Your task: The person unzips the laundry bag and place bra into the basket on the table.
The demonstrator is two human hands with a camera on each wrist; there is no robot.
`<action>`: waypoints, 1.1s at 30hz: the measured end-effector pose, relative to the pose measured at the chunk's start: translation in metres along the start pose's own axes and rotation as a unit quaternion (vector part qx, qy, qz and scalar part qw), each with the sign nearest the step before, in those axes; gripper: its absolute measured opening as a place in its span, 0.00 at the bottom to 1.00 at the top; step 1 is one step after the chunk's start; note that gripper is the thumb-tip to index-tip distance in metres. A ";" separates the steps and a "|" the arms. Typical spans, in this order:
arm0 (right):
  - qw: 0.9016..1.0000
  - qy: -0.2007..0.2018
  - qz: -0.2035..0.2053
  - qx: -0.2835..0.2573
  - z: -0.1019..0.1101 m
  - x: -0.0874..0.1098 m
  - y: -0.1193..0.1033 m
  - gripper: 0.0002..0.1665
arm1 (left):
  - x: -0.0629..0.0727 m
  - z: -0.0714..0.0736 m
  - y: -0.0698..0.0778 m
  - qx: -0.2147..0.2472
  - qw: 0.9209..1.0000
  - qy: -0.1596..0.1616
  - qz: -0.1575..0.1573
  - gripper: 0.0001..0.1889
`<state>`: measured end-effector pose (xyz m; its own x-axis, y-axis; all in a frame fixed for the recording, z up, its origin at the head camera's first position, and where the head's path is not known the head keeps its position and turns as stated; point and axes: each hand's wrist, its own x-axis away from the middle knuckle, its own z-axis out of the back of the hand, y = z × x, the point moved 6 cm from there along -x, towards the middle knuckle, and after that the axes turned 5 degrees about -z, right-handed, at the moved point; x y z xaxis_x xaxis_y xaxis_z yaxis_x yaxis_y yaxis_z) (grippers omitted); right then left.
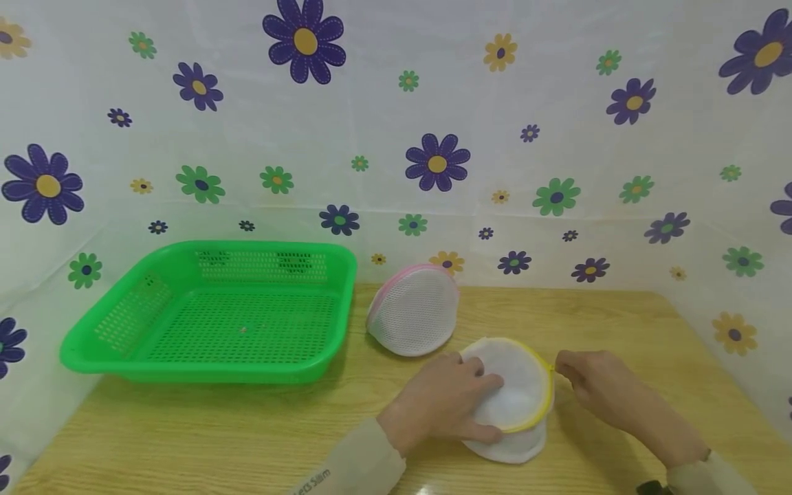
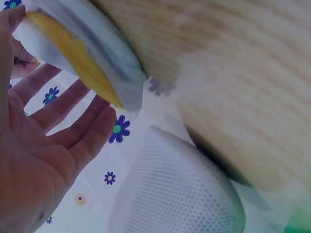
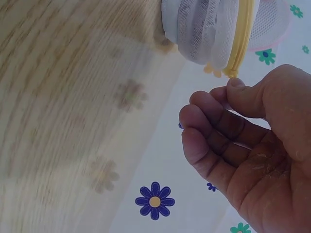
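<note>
A white mesh laundry bag (image 1: 513, 388) with a yellow zipper band stands on the wooden table. My left hand (image 1: 447, 399) holds it from the left, thumb at the near edge and fingers spread over the top. In the left wrist view, the fingers (image 2: 92, 133) touch the bag's yellow band (image 2: 73, 51). At the bag's right side, my right hand (image 1: 599, 385) pinches the zipper pull (image 3: 233, 75) between thumb and forefinger, its other fingers curled. The pull is mostly hidden by the fingertips. Behind it stands another white mesh laundry bag (image 1: 416, 315) with pink trim.
A green plastic basket (image 1: 216, 372) with perforated sides stands at the left of the table (image 1: 247, 440). A white sheet (image 1: 371, 117) printed with flowers hangs behind the table and along its sides.
</note>
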<state>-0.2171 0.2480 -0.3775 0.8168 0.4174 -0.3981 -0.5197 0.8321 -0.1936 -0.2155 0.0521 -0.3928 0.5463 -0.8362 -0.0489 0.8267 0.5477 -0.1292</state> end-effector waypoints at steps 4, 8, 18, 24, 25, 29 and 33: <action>1.000 0.002 -0.001 -0.011 -0.001 0.001 0.001 0.20 | -0.001 -0.005 0.000 0.017 1.000 -0.010 0.012 0.33; 1.000 0.009 0.003 -0.023 -0.001 0.004 0.001 0.24 | -0.002 -0.007 0.001 0.020 1.000 -0.010 0.014 0.32; 0.999 0.030 0.020 -0.025 0.000 0.008 0.000 0.26 | -0.002 -0.011 -0.001 0.049 0.998 -0.028 0.028 0.33; 0.999 0.036 0.018 -0.021 0.000 0.010 -0.001 0.26 | -0.002 -0.011 -0.001 0.043 0.998 -0.023 0.029 0.32; 0.999 0.036 0.017 -0.020 0.001 0.011 -0.001 0.26 | -0.002 -0.011 -0.001 0.042 0.998 -0.021 0.030 0.32; 0.999 0.033 0.013 -0.020 0.002 0.012 -0.002 0.26 | -0.001 -0.009 -0.001 0.051 0.998 -0.013 0.031 0.32; 0.999 0.028 0.007 -0.026 0.003 0.012 -0.004 0.26 | 0.000 -0.008 -0.002 0.066 0.997 -0.015 0.034 0.32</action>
<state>-0.2042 0.2510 -0.3786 0.7954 0.4065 -0.4495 -0.5438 0.8061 -0.2333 -0.2184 0.0512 -0.4008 0.6036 -0.7970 -0.0241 0.7973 0.6036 0.0060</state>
